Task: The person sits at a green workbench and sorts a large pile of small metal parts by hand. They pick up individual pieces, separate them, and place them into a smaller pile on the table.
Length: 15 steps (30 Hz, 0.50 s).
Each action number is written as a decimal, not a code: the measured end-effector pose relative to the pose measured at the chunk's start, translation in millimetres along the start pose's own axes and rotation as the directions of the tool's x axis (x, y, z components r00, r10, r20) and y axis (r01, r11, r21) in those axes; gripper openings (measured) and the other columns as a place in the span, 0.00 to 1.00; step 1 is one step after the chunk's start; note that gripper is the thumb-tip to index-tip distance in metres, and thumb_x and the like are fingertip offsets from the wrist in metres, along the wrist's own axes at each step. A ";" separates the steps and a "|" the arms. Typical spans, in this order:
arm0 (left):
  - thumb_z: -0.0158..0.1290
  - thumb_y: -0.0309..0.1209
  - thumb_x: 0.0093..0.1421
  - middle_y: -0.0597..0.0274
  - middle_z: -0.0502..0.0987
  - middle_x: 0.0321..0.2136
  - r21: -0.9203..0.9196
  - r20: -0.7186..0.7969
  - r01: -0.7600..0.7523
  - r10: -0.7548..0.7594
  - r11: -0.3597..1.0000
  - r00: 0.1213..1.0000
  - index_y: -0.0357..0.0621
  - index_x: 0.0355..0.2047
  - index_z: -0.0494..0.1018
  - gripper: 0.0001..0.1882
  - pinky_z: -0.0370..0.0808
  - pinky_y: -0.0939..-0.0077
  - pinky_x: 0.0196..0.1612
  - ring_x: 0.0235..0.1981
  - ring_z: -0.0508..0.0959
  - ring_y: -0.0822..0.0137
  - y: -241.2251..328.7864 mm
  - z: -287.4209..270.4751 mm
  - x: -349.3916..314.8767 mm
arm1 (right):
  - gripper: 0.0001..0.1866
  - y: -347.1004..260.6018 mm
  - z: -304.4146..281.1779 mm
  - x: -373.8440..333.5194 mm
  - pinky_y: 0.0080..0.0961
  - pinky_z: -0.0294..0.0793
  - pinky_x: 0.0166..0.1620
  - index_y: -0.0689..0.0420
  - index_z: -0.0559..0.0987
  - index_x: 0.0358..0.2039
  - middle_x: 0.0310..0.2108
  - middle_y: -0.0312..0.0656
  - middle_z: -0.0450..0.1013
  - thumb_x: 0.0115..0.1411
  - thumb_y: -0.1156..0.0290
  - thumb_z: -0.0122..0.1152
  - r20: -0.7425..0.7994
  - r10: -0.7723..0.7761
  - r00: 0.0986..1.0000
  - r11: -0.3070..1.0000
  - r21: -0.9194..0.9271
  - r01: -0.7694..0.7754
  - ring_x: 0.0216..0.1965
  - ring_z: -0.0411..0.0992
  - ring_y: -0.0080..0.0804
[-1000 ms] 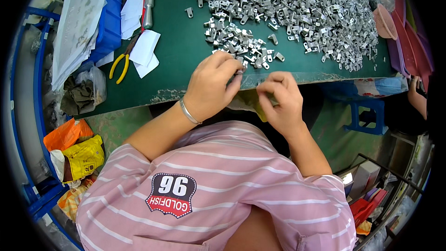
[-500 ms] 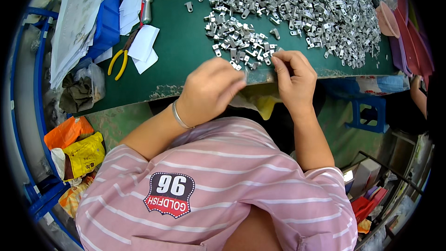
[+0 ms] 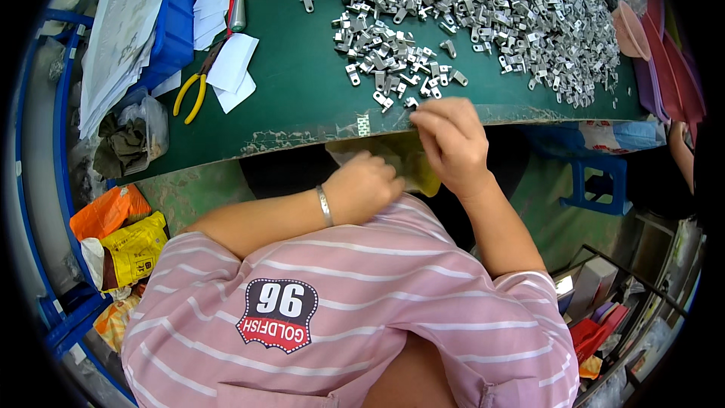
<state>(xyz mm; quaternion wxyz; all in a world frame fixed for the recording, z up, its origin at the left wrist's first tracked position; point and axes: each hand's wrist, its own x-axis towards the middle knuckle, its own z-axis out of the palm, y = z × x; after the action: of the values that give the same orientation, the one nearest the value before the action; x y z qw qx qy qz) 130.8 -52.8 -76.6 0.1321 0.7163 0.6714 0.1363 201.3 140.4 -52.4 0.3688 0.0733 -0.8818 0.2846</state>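
Observation:
My right hand [image 3: 455, 143] is at the table's front edge, its fingers bent and pressed together. Just beyond its fingertips is a small silver metal bracket [image 3: 411, 103]; whether the fingers grip it I cannot tell. Below the edge, over my lap, my left hand [image 3: 365, 187] is curled closed, with a silver bangle at the wrist. What lies inside it, if anything, is hidden. Beside it, a yellow bag or cloth [image 3: 424, 170] shows partly beneath the table edge. A small group of similar brackets [image 3: 389, 53] lies beyond my right hand.
A large heap of metal brackets [image 3: 513, 15] covers the far right of the green table [image 3: 287, 75]. Yellow-handled pliers [image 3: 192, 98], white paper slips [image 3: 232, 60] and a blue bin [image 3: 170, 30] are at left. A blue stool [image 3: 596, 185] stands at right.
My left hand has dropped from the table edge toward my lap. My right hand has moved left and nearer to me. Some brackets near the edge have shifted.

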 end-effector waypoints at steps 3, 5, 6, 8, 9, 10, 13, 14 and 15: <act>0.53 0.31 0.54 0.67 0.72 0.25 -0.043 -0.046 -0.160 0.158 0.986 0.986 0.48 0.39 0.80 0.13 0.68 0.68 0.37 0.31 0.73 0.64 3.7 -1.0 -6.8 | 0.15 -4.1 -8.5 -12.3 0.36 0.74 0.40 0.60 0.80 0.35 0.37 0.42 0.76 0.45 0.84 0.67 0.107 -0.063 0.992 0.994 0.100 0.052 0.37 0.75 0.42; 0.53 0.31 0.53 0.67 0.72 0.25 -0.054 -0.050 -0.150 0.147 0.987 0.988 0.48 0.39 0.80 0.13 0.68 0.69 0.37 0.31 0.73 0.64 4.4 -3.8 -7.0 | 0.15 -9.4 -9.4 -9.0 0.36 0.73 0.41 0.60 0.80 0.35 0.37 0.42 0.76 0.45 0.84 0.68 0.016 -0.028 0.999 0.996 0.091 0.027 0.37 0.74 0.43; 0.53 0.31 0.53 0.67 0.72 0.25 -0.059 -0.050 -0.144 0.141 0.988 0.989 0.48 0.39 0.80 0.13 0.68 0.69 0.37 0.31 0.73 0.64 4.8 -4.2 -7.1 | 0.15 -12.6 -8.5 -5.8 0.36 0.73 0.41 0.60 0.80 0.35 0.37 0.42 0.76 0.44 0.84 0.68 -0.031 -0.011 0.999 0.996 0.088 0.014 0.37 0.74 0.43; 0.53 0.31 0.53 0.67 0.72 0.26 -0.071 -0.044 -0.132 0.129 0.989 0.991 0.48 0.39 0.80 0.13 0.68 0.69 0.37 0.31 0.73 0.64 5.8 -4.4 -7.0 | 0.14 -11.2 -3.4 1.6 0.35 0.74 0.42 0.60 0.80 0.34 0.38 0.42 0.77 0.44 0.84 0.68 -0.052 0.046 0.998 0.999 0.012 -0.045 0.37 0.75 0.43; 0.54 0.31 0.52 0.67 0.72 0.26 -0.077 -0.041 -0.128 0.126 0.989 0.991 0.48 0.39 0.80 0.13 0.68 0.69 0.37 0.31 0.73 0.64 6.3 -4.8 -6.9 | 0.14 -8.5 -1.1 -0.2 0.35 0.74 0.42 0.60 0.80 0.34 0.38 0.42 0.77 0.44 0.84 0.68 -0.028 0.056 0.998 0.998 0.005 -0.056 0.37 0.75 0.43; 0.54 0.31 0.52 0.67 0.72 0.26 -0.086 -0.033 -0.121 0.119 0.989 0.992 0.48 0.39 0.80 0.13 0.68 0.68 0.37 0.31 0.73 0.64 7.0 -4.9 -7.1 | 0.14 -6.4 1.0 -2.9 0.35 0.74 0.42 0.60 0.80 0.33 0.38 0.42 0.77 0.43 0.84 0.68 -0.003 0.067 0.998 0.998 -0.003 -0.067 0.38 0.75 0.42; 0.54 0.31 0.52 0.66 0.72 0.26 -0.108 -0.027 -0.095 0.092 0.990 0.995 0.48 0.38 0.80 0.13 0.68 0.68 0.37 0.31 0.73 0.64 5.0 -3.9 -9.8 | 0.14 -6.7 -1.7 -10.6 0.33 0.75 0.39 0.60 0.80 0.32 0.38 0.42 0.78 0.42 0.84 0.67 0.071 -0.081 0.994 0.981 0.181 0.067 0.37 0.76 0.41; 0.54 0.31 0.52 0.66 0.72 0.26 -0.122 -0.042 -0.089 0.085 0.988 0.996 0.48 0.38 0.80 0.13 0.68 0.68 0.37 0.31 0.74 0.63 5.2 -2.0 -10.7 | 0.13 -9.1 -4.6 -14.2 0.33 0.75 0.39 0.60 0.81 0.32 0.38 0.43 0.79 0.41 0.84 0.66 0.111 -0.117 0.987 0.963 0.256 0.086 0.37 0.77 0.41; 0.54 0.31 0.52 0.66 0.72 0.26 -0.137 -0.056 -0.085 0.078 0.987 0.995 0.48 0.38 0.80 0.13 0.68 0.67 0.37 0.31 0.74 0.63 5.0 -0.8 -11.1 | 0.15 -11.7 -7.2 -16.3 0.34 0.74 0.41 0.60 0.81 0.34 0.39 0.42 0.79 0.42 0.83 0.65 0.138 -0.098 0.986 0.960 0.275 0.057 0.38 0.76 0.42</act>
<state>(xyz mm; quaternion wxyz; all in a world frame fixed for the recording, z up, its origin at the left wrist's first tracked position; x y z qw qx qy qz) 134.4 -64.2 -74.2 0.1588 0.7285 0.6338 0.2061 221.3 133.4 -54.4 0.2989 0.1788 -0.8564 0.3812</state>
